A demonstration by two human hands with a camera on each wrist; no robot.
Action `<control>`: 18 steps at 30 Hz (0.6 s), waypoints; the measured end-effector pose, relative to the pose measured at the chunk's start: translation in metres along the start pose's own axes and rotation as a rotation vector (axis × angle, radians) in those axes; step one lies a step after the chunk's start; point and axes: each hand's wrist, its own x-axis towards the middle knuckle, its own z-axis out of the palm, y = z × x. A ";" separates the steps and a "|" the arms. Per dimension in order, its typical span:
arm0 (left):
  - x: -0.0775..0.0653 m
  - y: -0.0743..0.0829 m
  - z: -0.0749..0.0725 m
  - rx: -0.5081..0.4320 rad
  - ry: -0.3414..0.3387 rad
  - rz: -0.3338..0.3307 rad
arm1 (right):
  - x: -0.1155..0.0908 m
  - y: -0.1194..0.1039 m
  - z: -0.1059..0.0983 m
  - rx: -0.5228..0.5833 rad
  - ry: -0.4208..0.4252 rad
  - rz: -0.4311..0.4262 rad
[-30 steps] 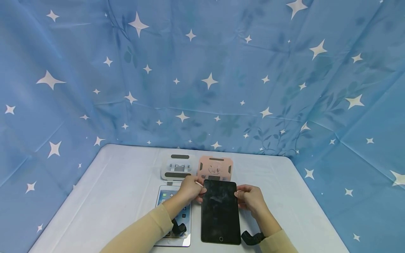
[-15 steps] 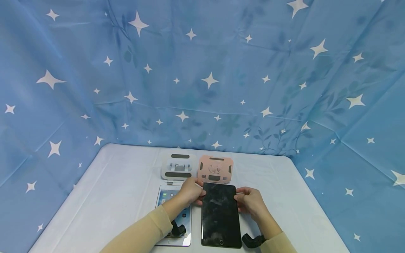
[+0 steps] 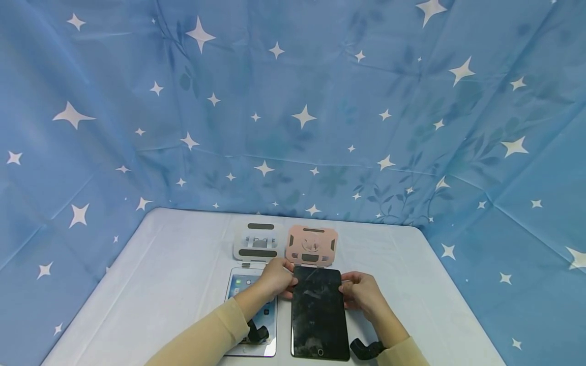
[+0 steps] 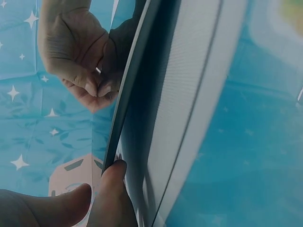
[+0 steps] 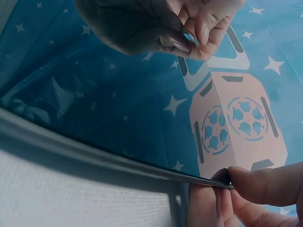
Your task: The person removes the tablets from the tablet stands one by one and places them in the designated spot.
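A black tablet (image 3: 319,310) lies face up between my hands, its round home button toward me. My left hand (image 3: 275,278) pinches its left edge near the far corner. On the opposite edge, my right hand (image 3: 362,292) grips with thumb on top and fingers underneath. Both wrist views show a shadowed gap between the tablet's edge (image 5: 118,163) and the white tabletop around the fingers. Just beyond the tablet stands a pink stand (image 3: 312,241) with a soccer-ball cutout, reflected in the dark screen in the right wrist view.
A white tablet (image 3: 244,349) with a lit screen of app icons lies to the left, partly under my left forearm. Behind it is a white stand (image 3: 258,260) with dark pads. A blue starry curtain (image 3: 293,127) hangs around the white table (image 3: 160,284).
The black tablet has come slightly toward me and its far end has dropped, uncovering the lower part of the pink stand. Both hands have moved slightly toward me with it, still gripping its edges.
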 end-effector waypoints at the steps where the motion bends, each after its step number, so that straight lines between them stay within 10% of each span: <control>1: -0.001 0.000 0.000 0.000 0.001 0.000 | 0.000 0.000 0.000 -0.003 -0.001 -0.001; 18: -0.004 0.003 0.003 0.050 0.006 -0.016 | -0.001 -0.002 -0.006 -0.009 -0.027 0.050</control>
